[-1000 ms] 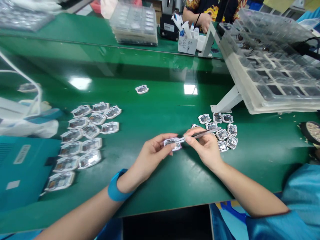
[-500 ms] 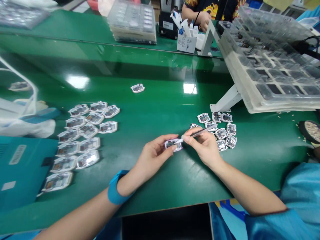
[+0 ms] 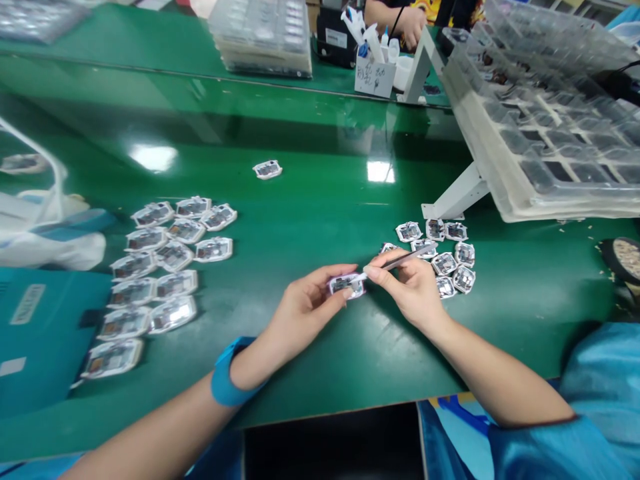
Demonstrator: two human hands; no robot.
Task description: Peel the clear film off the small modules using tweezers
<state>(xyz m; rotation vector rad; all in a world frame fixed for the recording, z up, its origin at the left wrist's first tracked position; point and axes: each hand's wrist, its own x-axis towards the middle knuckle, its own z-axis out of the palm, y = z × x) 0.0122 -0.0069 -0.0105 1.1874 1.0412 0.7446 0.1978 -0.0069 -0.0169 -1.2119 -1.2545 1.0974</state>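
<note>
My left hand (image 3: 311, 303) pinches a small white-rimmed electronic module (image 3: 354, 285) between thumb and fingers, just above the green bench. Closed around a pair of tweezers (image 3: 400, 260), my right hand (image 3: 413, 283) is close on the right of the module. A small white piece lies at the tweezers' end against the module; whether the tips grip it I cannot tell. Beyond my right hand lies a cluster of similar modules (image 3: 444, 264). A larger group of them (image 3: 173, 256) rests in rows on the left, and a single module (image 3: 267, 169) sits alone farther back.
A white bracket (image 3: 457, 193) holds up a clear compartment tray (image 3: 545, 150) at the right. Stacked plastic trays (image 3: 265, 40) and a labelled box of bottles (image 3: 374, 79) stand on the back ledge. A teal case (image 3: 45, 333) lies left. Another person's hand (image 3: 413, 27) shows at the back.
The view has shifted slightly. My hands stay almost in place, still holding the module and the tweezers.
</note>
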